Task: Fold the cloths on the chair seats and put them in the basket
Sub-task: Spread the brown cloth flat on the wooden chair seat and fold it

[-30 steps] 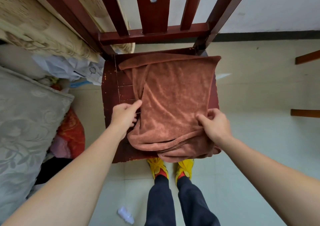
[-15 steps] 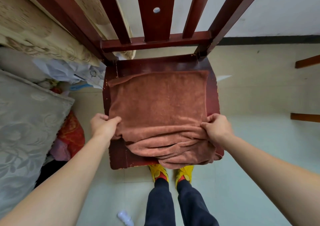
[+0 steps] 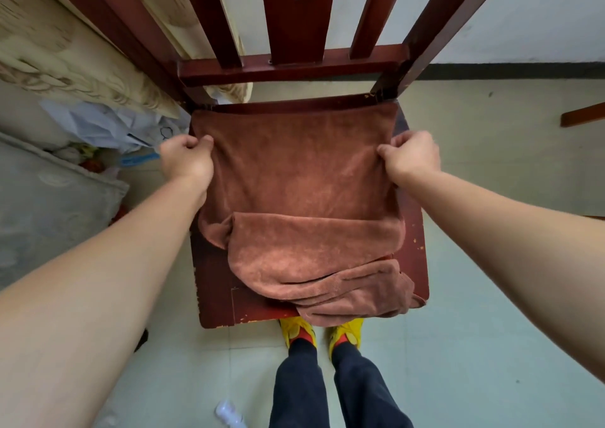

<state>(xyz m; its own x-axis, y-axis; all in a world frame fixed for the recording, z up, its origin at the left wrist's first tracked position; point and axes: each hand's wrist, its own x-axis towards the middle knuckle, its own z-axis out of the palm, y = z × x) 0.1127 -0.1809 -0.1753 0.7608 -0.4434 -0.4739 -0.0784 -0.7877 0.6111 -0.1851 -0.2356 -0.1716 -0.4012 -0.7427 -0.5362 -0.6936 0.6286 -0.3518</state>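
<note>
A brown terry cloth lies spread over the dark red wooden chair seat. Its near part is bunched in folds and hangs over the seat's front edge. My left hand pinches the cloth's left edge near the back of the seat. My right hand pinches the right edge at the same depth. The cloth is stretched flat between both hands. No basket is in view.
The chair's slatted back rises just beyond the cloth. A grey patterned cushion and crumpled plastic bags lie to the left. Another wooden chair's rails show at the right edge. My feet in yellow shoes stand at the seat front.
Both hands moved from the seat's front towards its back, carrying the cloth's edge with them. The cloth now reaches the rear of the seat and lies wider and flatter.
</note>
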